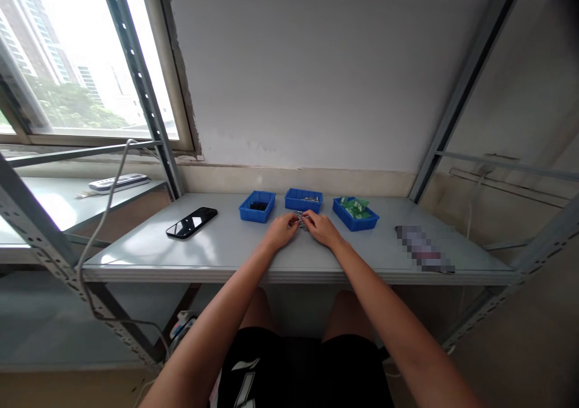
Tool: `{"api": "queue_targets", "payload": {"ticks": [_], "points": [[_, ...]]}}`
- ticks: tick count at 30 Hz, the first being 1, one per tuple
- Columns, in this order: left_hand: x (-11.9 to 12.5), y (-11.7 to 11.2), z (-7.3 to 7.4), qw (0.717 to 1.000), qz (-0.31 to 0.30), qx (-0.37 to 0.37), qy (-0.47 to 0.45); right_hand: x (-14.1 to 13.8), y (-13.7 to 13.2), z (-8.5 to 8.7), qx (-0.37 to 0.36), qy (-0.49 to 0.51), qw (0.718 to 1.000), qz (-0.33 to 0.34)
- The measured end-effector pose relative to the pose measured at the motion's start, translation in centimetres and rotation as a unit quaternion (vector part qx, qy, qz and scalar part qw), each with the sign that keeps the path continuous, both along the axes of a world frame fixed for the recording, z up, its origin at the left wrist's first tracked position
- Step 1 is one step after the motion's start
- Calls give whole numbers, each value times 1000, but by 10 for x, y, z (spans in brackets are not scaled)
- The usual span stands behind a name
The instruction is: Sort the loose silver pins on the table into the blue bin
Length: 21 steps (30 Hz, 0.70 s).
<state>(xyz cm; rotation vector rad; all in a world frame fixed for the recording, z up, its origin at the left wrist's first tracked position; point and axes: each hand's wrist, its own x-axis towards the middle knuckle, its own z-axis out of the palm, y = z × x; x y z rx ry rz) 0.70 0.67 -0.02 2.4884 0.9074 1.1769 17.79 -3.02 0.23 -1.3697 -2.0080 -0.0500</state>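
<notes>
My left hand [281, 229] and my right hand [320, 227] meet over the grey table [217, 252], fingertips together on a small metal part [300, 219] held between them. Just behind the hands stand three blue bins: the left bin [257, 206] holds small black pieces, the middle bin [303, 200] holds small metal parts, the right bin [355, 214] holds green pieces. The exact shape of the metal part is too small to make out.
A black phone [192, 222] lies flat on the table's left side. A blurred flat object [424, 250] lies at the right. A power strip [118, 182] sits on the window-side shelf, with a white cable [105, 215] hanging down. Metal shelf uprights frame both sides.
</notes>
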Motion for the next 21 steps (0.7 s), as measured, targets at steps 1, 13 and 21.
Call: {"api": "queue_targets", "payload": {"ticks": [1,13,21], "points": [[0,0,0,1000,2,2,0,0,0,0,-2,-5,1000,4],[1,2,0,1000,-11,7,-23,-7,-1,-4,-18,-58,998,17],[-1,4,-3,1000,10,-15,-25,-2,-2,1,2,-19,1000,-6]]}}
